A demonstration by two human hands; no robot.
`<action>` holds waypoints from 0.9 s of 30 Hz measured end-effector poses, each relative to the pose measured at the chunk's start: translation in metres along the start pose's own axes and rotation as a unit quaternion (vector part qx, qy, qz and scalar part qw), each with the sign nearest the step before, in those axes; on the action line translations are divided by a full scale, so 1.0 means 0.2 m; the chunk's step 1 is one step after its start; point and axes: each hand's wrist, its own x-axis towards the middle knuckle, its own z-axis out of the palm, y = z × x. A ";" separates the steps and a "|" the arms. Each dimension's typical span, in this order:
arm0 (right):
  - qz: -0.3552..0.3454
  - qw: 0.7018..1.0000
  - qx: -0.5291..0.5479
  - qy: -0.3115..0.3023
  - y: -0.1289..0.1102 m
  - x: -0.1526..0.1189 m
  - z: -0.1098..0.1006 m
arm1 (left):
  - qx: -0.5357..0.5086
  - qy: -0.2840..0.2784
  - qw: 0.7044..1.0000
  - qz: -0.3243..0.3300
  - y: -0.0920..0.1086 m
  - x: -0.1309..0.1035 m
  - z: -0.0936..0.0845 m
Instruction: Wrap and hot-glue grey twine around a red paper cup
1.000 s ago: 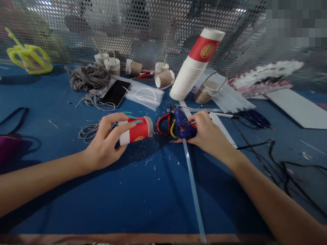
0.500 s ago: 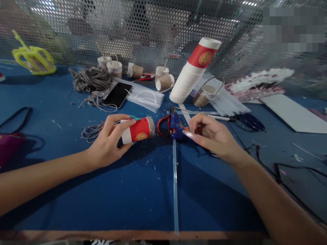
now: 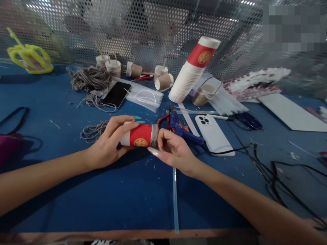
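A red and white paper cup (image 3: 142,134) lies on its side above the blue table, grey cord wound round its right end (image 3: 154,134). My left hand (image 3: 110,139) grips the cup from the left, fingers over the top and thumb beneath. At the corded end, my right hand (image 3: 176,149) has its fingers curled against the cord, thumb below. Just behind that hand lies a blue glue gun (image 3: 178,127), a long clear glue stick (image 3: 175,200) running from it toward the front edge. Loose grey cord (image 3: 94,132) lies beside my left hand.
A leaning stack of paper cups (image 3: 189,76) stands behind the glue gun. A white phone (image 3: 214,134) and black cables (image 3: 270,173) lie right. Behind are a black phone (image 3: 117,94), a cord bundle (image 3: 89,79) and small cord-wrapped cups (image 3: 163,81). A perforated metal screen (image 3: 153,30) closes the back.
My right hand has moved left from the glue gun to the corded end of the cup, uncovering the gun's handle and the white phone. My left hand keeps its hold.
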 end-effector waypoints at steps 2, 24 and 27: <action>0.002 0.999 0.038 0.009 0.03 -0.01 0.00 | -0.007 -0.005 1.000 0.010 0.00 0.00 0.00; -0.010 0.996 0.078 -0.040 0.04 -0.03 -0.04 | -0.012 0.006 0.999 0.029 0.00 -0.01 0.01; -0.013 0.996 0.079 -0.040 0.05 -0.03 -0.04 | -0.012 0.009 0.999 0.037 0.00 0.00 0.01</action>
